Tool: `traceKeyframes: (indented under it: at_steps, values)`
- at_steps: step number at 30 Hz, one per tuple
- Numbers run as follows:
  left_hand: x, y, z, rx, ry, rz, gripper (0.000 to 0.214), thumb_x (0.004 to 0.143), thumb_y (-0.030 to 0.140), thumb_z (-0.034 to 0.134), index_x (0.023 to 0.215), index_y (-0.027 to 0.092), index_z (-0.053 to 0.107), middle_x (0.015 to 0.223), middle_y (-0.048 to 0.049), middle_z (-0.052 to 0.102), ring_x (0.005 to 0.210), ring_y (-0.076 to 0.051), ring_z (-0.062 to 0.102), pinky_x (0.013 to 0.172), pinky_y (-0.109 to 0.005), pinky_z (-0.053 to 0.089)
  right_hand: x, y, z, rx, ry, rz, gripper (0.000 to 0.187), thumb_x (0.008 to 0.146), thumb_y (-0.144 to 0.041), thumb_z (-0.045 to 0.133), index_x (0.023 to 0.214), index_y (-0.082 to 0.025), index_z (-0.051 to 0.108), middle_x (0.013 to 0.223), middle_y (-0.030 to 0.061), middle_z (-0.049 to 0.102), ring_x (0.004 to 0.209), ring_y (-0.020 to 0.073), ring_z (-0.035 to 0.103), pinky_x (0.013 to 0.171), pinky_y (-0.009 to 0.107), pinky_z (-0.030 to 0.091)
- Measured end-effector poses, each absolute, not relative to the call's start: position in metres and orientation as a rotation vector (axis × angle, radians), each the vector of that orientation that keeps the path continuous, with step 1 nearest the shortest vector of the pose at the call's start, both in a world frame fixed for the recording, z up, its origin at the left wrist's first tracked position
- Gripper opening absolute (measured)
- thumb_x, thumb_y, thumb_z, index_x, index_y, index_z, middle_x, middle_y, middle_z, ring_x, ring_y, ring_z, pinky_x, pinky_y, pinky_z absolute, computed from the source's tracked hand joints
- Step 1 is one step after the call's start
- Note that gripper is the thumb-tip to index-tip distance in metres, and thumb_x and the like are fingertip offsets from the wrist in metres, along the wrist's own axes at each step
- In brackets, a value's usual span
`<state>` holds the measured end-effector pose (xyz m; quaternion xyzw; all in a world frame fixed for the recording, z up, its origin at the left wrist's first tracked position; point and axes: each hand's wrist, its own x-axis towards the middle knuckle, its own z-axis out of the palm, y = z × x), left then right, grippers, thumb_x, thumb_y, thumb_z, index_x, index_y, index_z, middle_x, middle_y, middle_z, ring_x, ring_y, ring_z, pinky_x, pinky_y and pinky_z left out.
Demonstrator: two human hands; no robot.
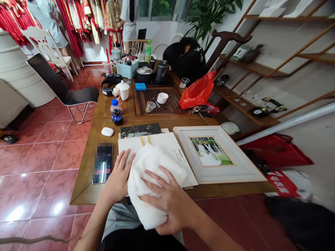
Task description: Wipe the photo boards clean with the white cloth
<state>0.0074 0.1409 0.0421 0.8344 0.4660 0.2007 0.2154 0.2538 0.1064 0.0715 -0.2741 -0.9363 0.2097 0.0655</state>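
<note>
A fluffy white towel lies over the near end of a white album box on the wooden table. My right hand rests flat on the towel's near part, fingers spread. My left hand presses against the towel's left edge, fingers stretched out. A white picture frame with a wedding photo lies to the right of the box. A phone lies just left of my left hand.
Farther along the table stand a dark soda bottle, a white earbud case, cups, a kettle and a red plastic bag. A person slumps at the far end. A black chair stands left.
</note>
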Motion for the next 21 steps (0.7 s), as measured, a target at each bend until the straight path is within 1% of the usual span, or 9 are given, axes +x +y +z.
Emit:
traceKeyframes:
  at_steps: [3, 6, 10, 13, 17, 21]
  values:
    - [0.009, 0.14, 0.044, 2.301, 1.319, 0.539, 0.059, 0.105, 0.036, 0.04, 0.161, 0.024, 0.027, 0.17, -0.0097, 0.016, 0.157, -0.033, 0.007, 0.124, -0.056, 0.025, 0.262, 0.105, 0.069, -0.813, -2.832, 0.515, 0.079, 0.073, -0.07, 0.063, 0.141, -0.031, 0.054, 0.152, 0.0128, 0.051, 0.149, 0.0418, 0.026, 0.116, 0.068, -0.002]
    - [0.011, 0.139, 0.046, 2.303, 1.357, 0.53, 0.055, 0.107, 0.033, 0.034, 0.161, 0.022, 0.029, 0.17, -0.0103, 0.017, 0.157, -0.031, 0.008, 0.125, -0.056, 0.024, 0.276, 0.1, 0.066, -0.835, -2.783, 0.357, 0.074, 0.073, -0.07, 0.061, 0.136, -0.03, 0.057, 0.148, 0.0131, 0.054, 0.147, 0.0408, 0.029, 0.116, 0.065, 0.001]
    - [0.012, 0.139, 0.046, 2.305, 1.369, 0.532, 0.055, 0.107, 0.033, 0.034, 0.161, 0.022, 0.028, 0.17, -0.0098, 0.017, 0.158, -0.031, 0.008, 0.125, -0.056, 0.024, 0.298, 0.091, 0.061, -0.86, -2.657, 0.18, 0.064, 0.076, -0.066, 0.059, 0.125, -0.025, 0.062, 0.127, 0.0135, 0.066, 0.144, 0.04, 0.037, 0.116, 0.062, 0.005]
    - [0.012, 0.139, 0.046, 2.3, 1.368, 0.528, 0.055, 0.107, 0.033, 0.035, 0.161, 0.021, 0.028, 0.17, -0.0098, 0.016, 0.158, -0.031, 0.007, 0.125, -0.056, 0.023, 0.311, 0.088, 0.06, -0.894, -2.593, 0.11, 0.063, 0.075, -0.063, 0.062, 0.123, -0.022, 0.063, 0.116, 0.0134, 0.068, 0.14, 0.0401, 0.041, 0.115, 0.06, 0.009]
    - [0.012, 0.139, 0.047, 2.293, 1.368, 0.531, 0.055, 0.107, 0.033, 0.035, 0.161, 0.023, 0.028, 0.17, -0.009, 0.017, 0.158, -0.031, 0.008, 0.125, -0.056, 0.023, 0.319, 0.096, 0.06, -1.011, -2.571, 0.103, 0.06, 0.074, -0.054, 0.065, 0.124, -0.022, 0.063, 0.121, 0.0144, 0.066, 0.139, 0.0404, 0.044, 0.115, 0.059, 0.014]
    - [0.012, 0.139, 0.046, 2.304, 1.362, 0.53, 0.055, 0.107, 0.033, 0.036, 0.161, 0.022, 0.029, 0.17, -0.0095, 0.017, 0.158, -0.031, 0.009, 0.125, -0.056, 0.023, 0.317, 0.117, 0.058, -1.096, -2.588, 0.127, 0.062, 0.076, -0.053, 0.066, 0.131, -0.023, 0.062, 0.13, 0.016, 0.063, 0.141, 0.0404, 0.042, 0.115, 0.061, 0.017]
